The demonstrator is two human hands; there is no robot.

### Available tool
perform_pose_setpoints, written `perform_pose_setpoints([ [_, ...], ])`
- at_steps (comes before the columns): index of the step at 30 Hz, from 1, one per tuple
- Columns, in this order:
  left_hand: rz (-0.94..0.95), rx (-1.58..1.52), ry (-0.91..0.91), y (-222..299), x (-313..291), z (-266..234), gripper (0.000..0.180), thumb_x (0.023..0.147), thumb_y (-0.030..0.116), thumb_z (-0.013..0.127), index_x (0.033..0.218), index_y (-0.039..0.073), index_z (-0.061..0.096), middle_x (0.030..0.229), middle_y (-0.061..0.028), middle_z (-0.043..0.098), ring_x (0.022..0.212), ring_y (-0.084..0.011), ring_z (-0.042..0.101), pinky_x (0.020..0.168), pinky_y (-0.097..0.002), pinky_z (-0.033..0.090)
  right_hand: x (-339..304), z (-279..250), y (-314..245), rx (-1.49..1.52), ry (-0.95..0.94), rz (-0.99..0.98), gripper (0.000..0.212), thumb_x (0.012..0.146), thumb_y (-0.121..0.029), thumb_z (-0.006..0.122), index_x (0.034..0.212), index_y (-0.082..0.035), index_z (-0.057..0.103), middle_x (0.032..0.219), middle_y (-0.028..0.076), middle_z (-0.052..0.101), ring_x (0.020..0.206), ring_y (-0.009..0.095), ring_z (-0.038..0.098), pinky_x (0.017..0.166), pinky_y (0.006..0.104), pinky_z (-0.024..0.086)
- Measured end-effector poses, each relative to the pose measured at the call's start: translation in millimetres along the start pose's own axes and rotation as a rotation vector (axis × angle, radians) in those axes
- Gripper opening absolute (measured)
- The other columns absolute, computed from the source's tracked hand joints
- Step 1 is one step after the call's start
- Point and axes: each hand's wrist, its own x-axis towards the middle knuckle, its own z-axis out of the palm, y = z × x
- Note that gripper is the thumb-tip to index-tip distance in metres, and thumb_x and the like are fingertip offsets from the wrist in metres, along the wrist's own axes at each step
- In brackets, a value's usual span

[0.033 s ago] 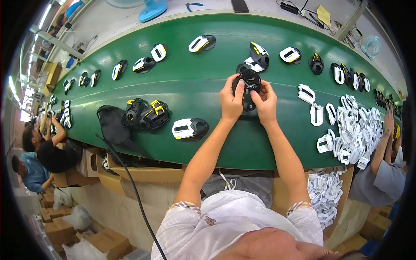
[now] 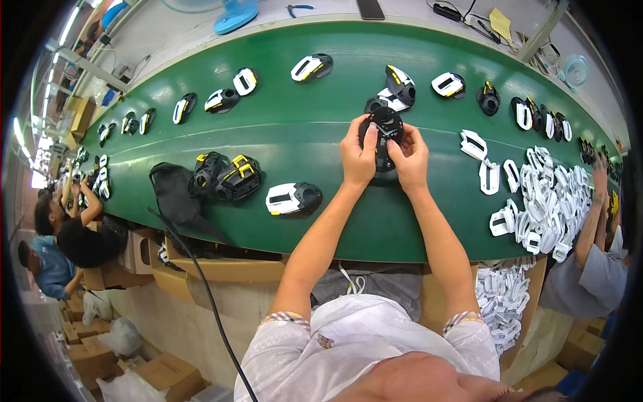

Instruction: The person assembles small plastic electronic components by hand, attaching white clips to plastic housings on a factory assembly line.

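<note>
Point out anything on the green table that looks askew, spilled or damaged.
Nothing looks plainly damaged. The untidiest spot is the right side, where white parts lie in a jumbled heap, a few apart on its left. The black piece between the left hand and right hand is partly covered, so its condition is unclear.

My hands [image 2: 358, 157] cover both sides of the black part [image 2: 387, 119], so its underside and what most of my fingertips press are hidden. The top edge cuts off the fan [image 2: 236, 17] and the phone [image 2: 370, 9]; the bottom edge cuts off the cable [image 2: 214, 315] and my shirt [image 2: 375, 328]. At the far left end of the surface [image 2: 321, 161], the small pieces [image 2: 82, 155] are too tiny to tell apart. The surface and my sleeve [image 2: 463, 321] hide some white pieces [image 2: 499, 305] below.
</note>
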Motion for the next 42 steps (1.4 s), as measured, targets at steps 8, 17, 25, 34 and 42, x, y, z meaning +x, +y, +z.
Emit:
perform_pose_setpoints([
  [8,0.123,0.081,0.030,-2.6,-5.8,4.6,0.025,0.090,0.020,0.052,0.101,-0.002,0.055,0.081,-0.0107,0.062,0.074,-0.0170,0.058,0.068,-0.0298,0.046,-1.3,-0.8,-5.3,-0.021,-0.006,0.001,0.024,0.078,0.000,0.063,0.099,-0.002,0.052,0.090,0.001,0.056,0.079,0.006,0.052,0.070,0.0205,0.043],
  [17,0.122,0.032,0.026,5.6,-11.6,3.6,0.022,0.090,0.016,0.052,0.101,-0.003,0.055,0.083,-0.0082,0.060,0.078,-0.0117,0.055,0.070,-0.0259,0.044,-4.6,0.2,-4.3,0.003,-0.006,0.000,0.027,0.076,-0.001,0.065,0.098,-0.001,0.051,0.087,0.001,0.057,0.080,0.007,0.053,0.072,0.0223,0.044],
  [25,-0.096,0.124,0.002,-0.7,17.5,-18.2,0.029,0.090,0.018,0.055,0.105,-0.006,0.056,0.092,-0.0105,0.062,0.086,-0.0148,0.056,0.076,-0.0281,0.045,4.4,-2.5,-8.1,-0.051,-0.104,0.056,0.043,0.082,-0.011,0.065,0.119,0.001,0.048,0.102,0.009,0.057,0.086,0.012,0.056,0.076,0.0248,0.047],
  [34,0.516,1.232,0.087,-14.5,85.1,-32.4,0.042,0.079,0.032,0.066,0.109,0.004,0.054,0.127,-0.0137,0.046,0.124,-0.0333,0.036,0.103,-0.0557,0.021,1.8,-4.9,2.3,-0.352,-0.076,-0.057,0.042,0.079,-0.011,0.065,0.117,-0.002,0.050,0.099,0.008,0.060,0.083,0.015,0.057,0.074,0.0279,0.046],
  [42,0.374,0.796,-0.381,10.0,13.1,-11.7,0.028,0.077,0.018,0.063,0.099,0.000,0.060,0.110,-0.0181,0.058,0.106,-0.0330,0.053,0.089,-0.0412,0.043,-4.6,-2.7,16.1,-0.587,-0.177,-0.290,0.034,0.075,-0.014,0.066,0.104,-0.002,0.055,0.086,0.013,0.062,0.077,0.026,0.059,0.070,0.0338,0.047],
])
